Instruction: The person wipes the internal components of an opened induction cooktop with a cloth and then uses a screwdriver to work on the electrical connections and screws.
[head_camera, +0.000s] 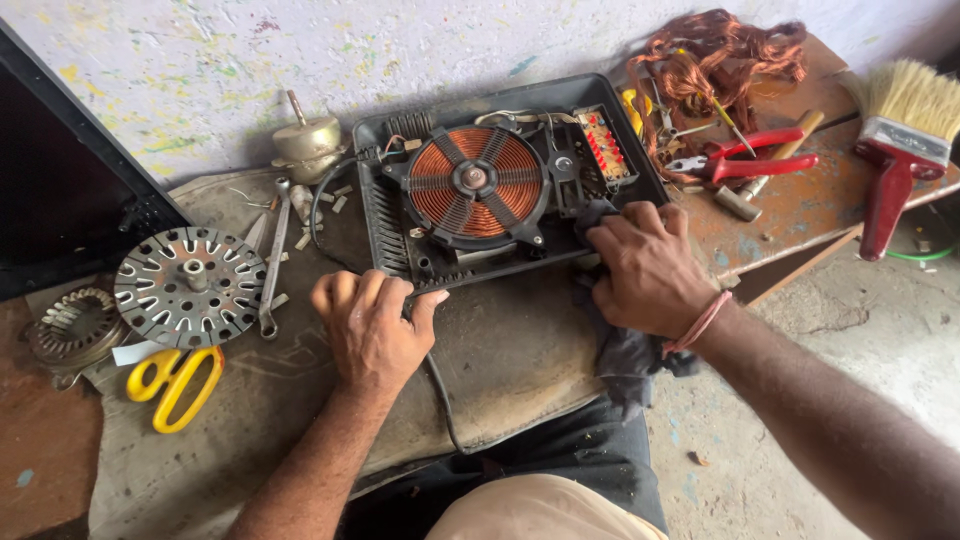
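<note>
head | open cooker casing (380, 215): copper coil (475, 182) inside | left hand (372, 330) fingers curled on casing | right hand (648, 268) fingers gripping dark cloth (625, 355)

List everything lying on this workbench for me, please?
Opened cooker casing: one, dark grey, centre.
Copper coil: one, orange, inside the casing.
Slotted metal disc: one, silver, left.
Scissors: one, yellow handles, lower left.
Spanner: one, steel, beside the disc.
Small motor: one, brassy, by the wall.
Tangled wire: one heap, copper, upper right.
Pliers: one, red handles, right.
Paintbrush: one, red handle, far right.
Cloth: one, dark, under the right hand.
Left hand: on the casing's front edge.
Right hand: pressing the cloth.
</note>
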